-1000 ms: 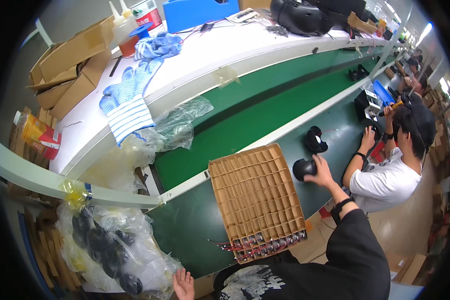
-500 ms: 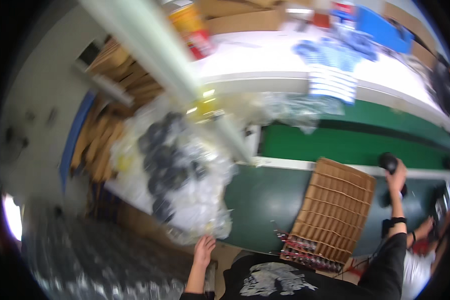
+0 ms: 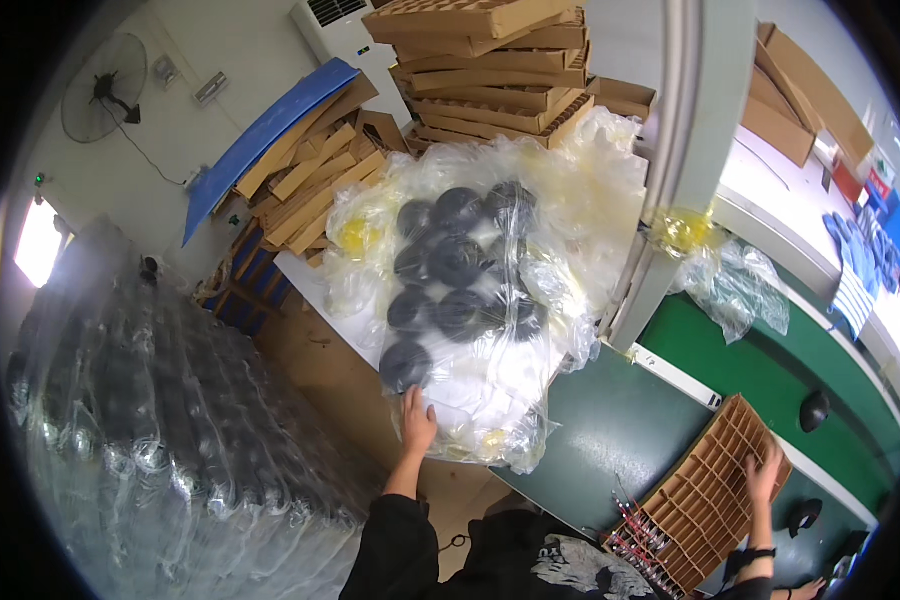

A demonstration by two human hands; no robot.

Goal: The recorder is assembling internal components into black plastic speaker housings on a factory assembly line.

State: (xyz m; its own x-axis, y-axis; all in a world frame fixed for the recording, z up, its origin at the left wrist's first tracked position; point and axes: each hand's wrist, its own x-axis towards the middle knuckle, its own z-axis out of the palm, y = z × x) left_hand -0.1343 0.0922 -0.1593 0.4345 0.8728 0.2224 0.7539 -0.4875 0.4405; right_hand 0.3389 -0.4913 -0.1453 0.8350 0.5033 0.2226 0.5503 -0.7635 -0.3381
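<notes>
My left hand has its fingers stretched out at the lower end of a clear plastic sheet. Its fingertips reach the edge of the nearest black dome-shaped part. Several more such domes lie in rows on white sheeting within the plastic. Slightly blurred, my right hand hovers over or touches a brown cardboard divider tray, fingers apart and holding nothing visible. Small red-and-silver pieces with thin wires sit along the tray's near end. A black rounded part rests on the green belt beyond it.
Plastic-wrapped stacks of dark parts fill the left side. Cardboard trays are piled behind the domes. A pale upright post stands beside the dark green worktop. Another person's hand is at lower right.
The view has swung left. My right hand has let go of the black rounded part and come back over the divider tray. My left hand has moved up to the nearest dome.
</notes>
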